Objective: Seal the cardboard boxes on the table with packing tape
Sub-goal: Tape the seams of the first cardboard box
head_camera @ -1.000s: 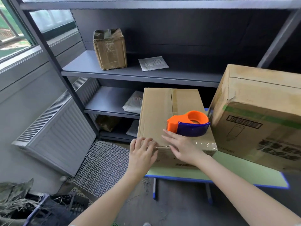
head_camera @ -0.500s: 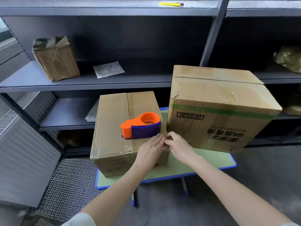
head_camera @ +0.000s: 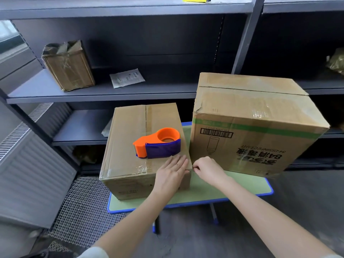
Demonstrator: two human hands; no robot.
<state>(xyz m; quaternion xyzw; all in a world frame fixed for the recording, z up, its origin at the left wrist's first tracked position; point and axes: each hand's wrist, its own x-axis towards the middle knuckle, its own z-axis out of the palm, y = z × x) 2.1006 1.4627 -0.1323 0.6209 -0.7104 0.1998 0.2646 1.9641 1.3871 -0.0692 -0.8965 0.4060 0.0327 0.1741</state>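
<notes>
A small cardboard box (head_camera: 130, 131) stands on the left of a green table (head_camera: 232, 187) with a blue rim. An orange and purple tape dispenser (head_camera: 158, 143) lies on the box's top. Clear tape runs along the near top edge. My left hand (head_camera: 170, 174) presses flat, fingers straight, on the box's near right corner. My right hand (head_camera: 208, 170) has curled fingers at that same corner and pinches the tape's end there. A larger cardboard box (head_camera: 251, 127) with a green stripe and a barcode stands just to the right.
Dark metal shelving (head_camera: 111, 90) runs behind the table, holding a worn brown box (head_camera: 68, 66) and a paper sheet (head_camera: 127, 78). A yellow object (head_camera: 195, 0) lies on the top shelf. A radiator (head_camera: 28, 164) and wire mesh (head_camera: 83, 211) sit at the left on the floor.
Both hands slid from the middle of the small box's near edge to its right corner. The view swung right and now takes in the whole larger box.
</notes>
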